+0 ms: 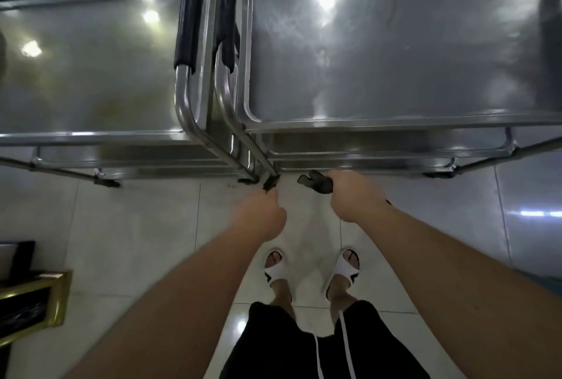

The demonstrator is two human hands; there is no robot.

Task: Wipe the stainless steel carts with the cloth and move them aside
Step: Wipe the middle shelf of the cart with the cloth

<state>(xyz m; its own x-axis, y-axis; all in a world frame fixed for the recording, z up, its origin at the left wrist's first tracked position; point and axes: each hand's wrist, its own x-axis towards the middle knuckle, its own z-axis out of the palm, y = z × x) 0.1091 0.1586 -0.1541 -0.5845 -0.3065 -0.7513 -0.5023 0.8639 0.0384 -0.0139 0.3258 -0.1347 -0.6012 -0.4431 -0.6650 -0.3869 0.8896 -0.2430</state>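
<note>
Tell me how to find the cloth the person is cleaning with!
Start at the two shiny steel carts standing side by side, then look down to the floor edge of the cart on the right. Just below it the person's right hand grips a small dark cloth. It is the only soft, crumpled thing there; everything near it is hard metal or pale floor tile.

— How is the light?
— Dim and cool. Overhead lamps show as white glare spots on the left cart top point(91, 68) and the right cart top point(395, 44), and on the glossy floor tiles point(137, 226).
— Sharpness?
— Soft throughout; the left hand point(263, 214) is smeared by motion. Straight cart edges bow toward the frame's borders.
</note>
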